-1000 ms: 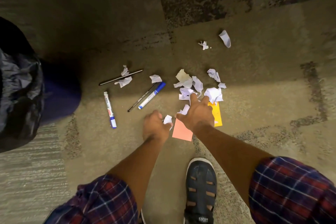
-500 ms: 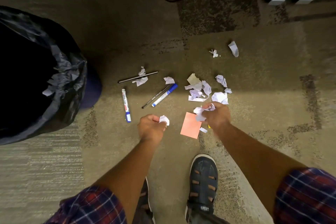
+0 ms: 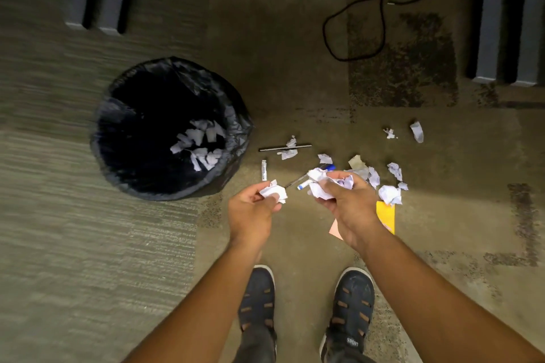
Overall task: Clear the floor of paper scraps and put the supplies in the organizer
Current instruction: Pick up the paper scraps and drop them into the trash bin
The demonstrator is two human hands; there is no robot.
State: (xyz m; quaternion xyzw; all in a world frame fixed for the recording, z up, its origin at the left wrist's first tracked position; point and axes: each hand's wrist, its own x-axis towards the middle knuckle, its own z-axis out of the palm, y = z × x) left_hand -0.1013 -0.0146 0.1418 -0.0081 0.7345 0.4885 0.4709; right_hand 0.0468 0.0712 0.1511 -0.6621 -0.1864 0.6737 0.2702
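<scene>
Above: both hands raised over the carpet, each clenched on crumpled paper.
Left hand (image 3: pixel 250 209) grips one white scrap (image 3: pixel 273 191); right hand (image 3: pixel 348 203) grips a larger wad (image 3: pixel 320 184). Loose scraps (image 3: pixel 390 194) lie right of the lined bin (image 3: pixel 236 130). Beside the bin, a black pen (image 3: pixel 285 147) lies with its long axis left-right.

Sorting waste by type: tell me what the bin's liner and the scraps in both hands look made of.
Black bin liner: thin glossy plastic film, going by its wrinkles and sheen. White crumpled scraps in the left hand and right hand: matte paper, judging by the sharp creases and torn edges.
</scene>
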